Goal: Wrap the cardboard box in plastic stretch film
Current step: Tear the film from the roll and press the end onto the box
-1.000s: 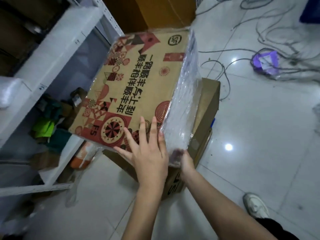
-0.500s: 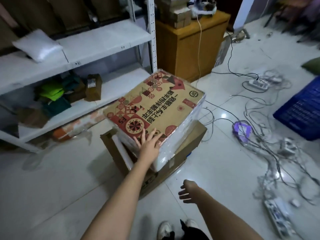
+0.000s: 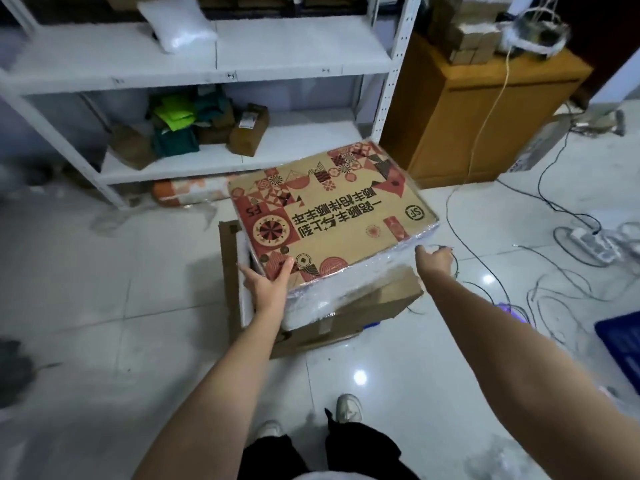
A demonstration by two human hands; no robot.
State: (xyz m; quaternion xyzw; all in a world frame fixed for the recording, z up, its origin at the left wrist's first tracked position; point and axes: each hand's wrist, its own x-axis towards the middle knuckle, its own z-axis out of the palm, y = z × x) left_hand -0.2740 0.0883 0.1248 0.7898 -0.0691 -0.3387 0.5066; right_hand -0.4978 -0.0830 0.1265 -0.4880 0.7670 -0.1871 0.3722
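The printed cardboard box [image 3: 343, 216] lies flat on top of a larger plain carton [image 3: 377, 306] on the floor. Clear stretch film [image 3: 346, 289] covers its near side. My left hand [image 3: 266, 285] holds the box's near left corner, thumb on the top face and fingers along the left side. My right hand [image 3: 434, 259] reaches to the film-covered side by the near right corner. Its fingers are hidden behind the hand, so I cannot tell how they lie.
A white metal shelf [image 3: 221, 74] stands behind the box, an orange-and-white roll [image 3: 190, 192] with loose film lying at its foot. A yellow wooden cabinet [image 3: 485, 116] is at the back right. Cables [image 3: 554, 268] and a power strip litter the floor on the right, near a blue crate [image 3: 623, 344].
The box went from tilted up on edge to lying flat on the carton. My left hand slid from its top to the near left corner. My right hand rose to the right corner.
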